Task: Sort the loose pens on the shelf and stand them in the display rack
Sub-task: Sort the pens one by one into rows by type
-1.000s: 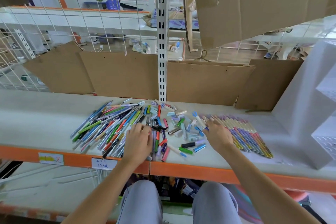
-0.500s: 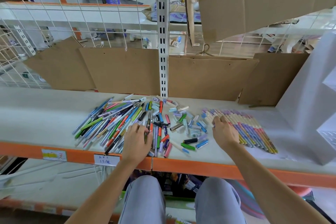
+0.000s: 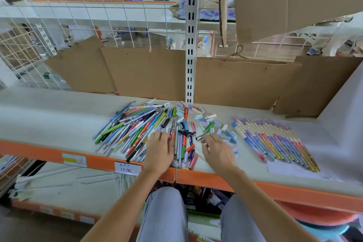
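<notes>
Orange shelf edge (image 3: 39, 150), handwritten white label (image 3: 127, 168), writing too blurred to read.

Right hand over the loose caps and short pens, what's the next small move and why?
Probably lower the right hand and pinch the silver-tipped pen lying just beyond its fingertips. The fingers are spread above the pile and seem to hold nothing, while the left hand rests on the jumbled pens.

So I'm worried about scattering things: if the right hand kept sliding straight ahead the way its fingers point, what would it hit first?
Probably the silver pen lying just beyond the right hand, then the loose caps behind it; depth is uncertain.
</notes>
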